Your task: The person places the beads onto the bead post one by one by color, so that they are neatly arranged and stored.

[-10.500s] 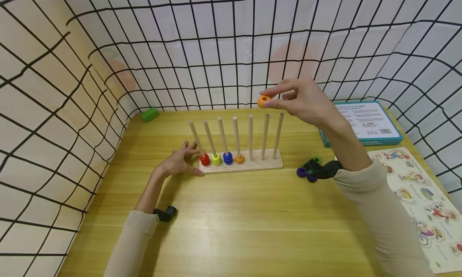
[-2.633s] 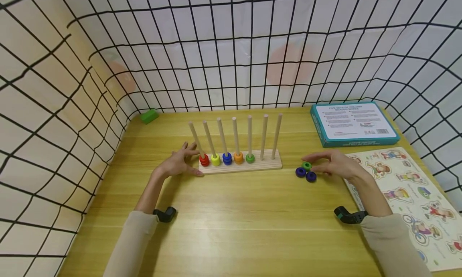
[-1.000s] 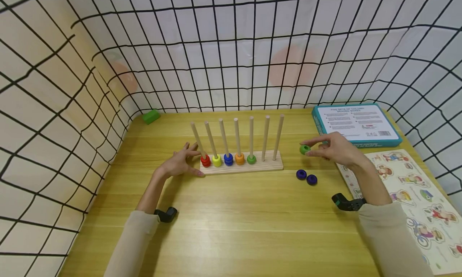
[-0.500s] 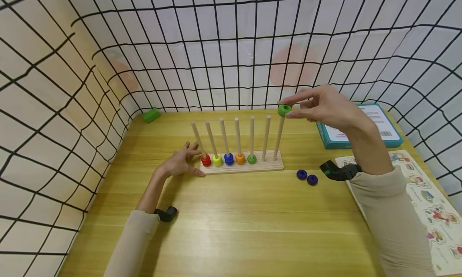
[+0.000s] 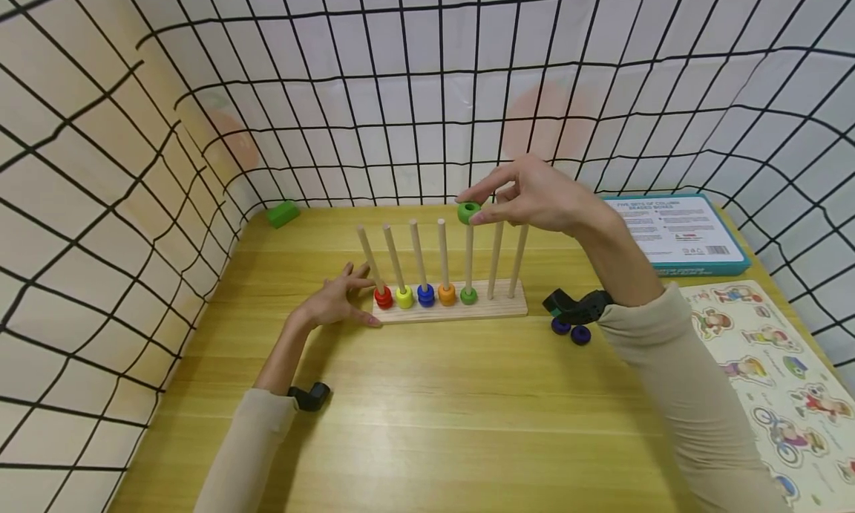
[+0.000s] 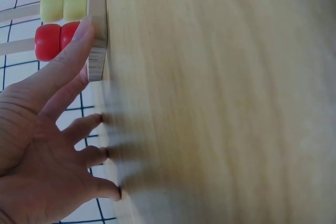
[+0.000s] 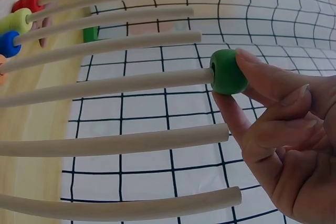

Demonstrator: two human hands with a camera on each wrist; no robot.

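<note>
A wooden peg board (image 5: 434, 313) with several upright pegs stands on the table. Its left end sits between the thumb and index finger of my left hand (image 5: 332, 299); in the left wrist view the other fingertips (image 6: 94, 156) touch the tabletop. My right hand (image 5: 544, 194) pinches a green bead (image 5: 469, 214) between thumb and finger, at the tip of the fifth peg from the left. In the right wrist view the bead's hole (image 7: 213, 72) meets the peg tip. Red (image 5: 384, 298), yellow (image 5: 404, 298), blue (image 5: 426, 295), orange (image 5: 447, 295) and green beads (image 5: 469, 296) sit low on the first five pegs.
Two purple beads (image 5: 580, 335) lie right of the board, partly behind the right wrist's camera (image 5: 576, 306). A blue box (image 5: 688, 231) and a picture puzzle board (image 5: 768, 364) lie at the right. A green block (image 5: 283, 214) rests back left, near the black netting (image 5: 401, 90).
My right hand has lifted the second green bead from beside the purple ones and carried it left to the fifth peg's tip. Earlier, an orange bead joined the fourth peg. The left hand stays put.
</note>
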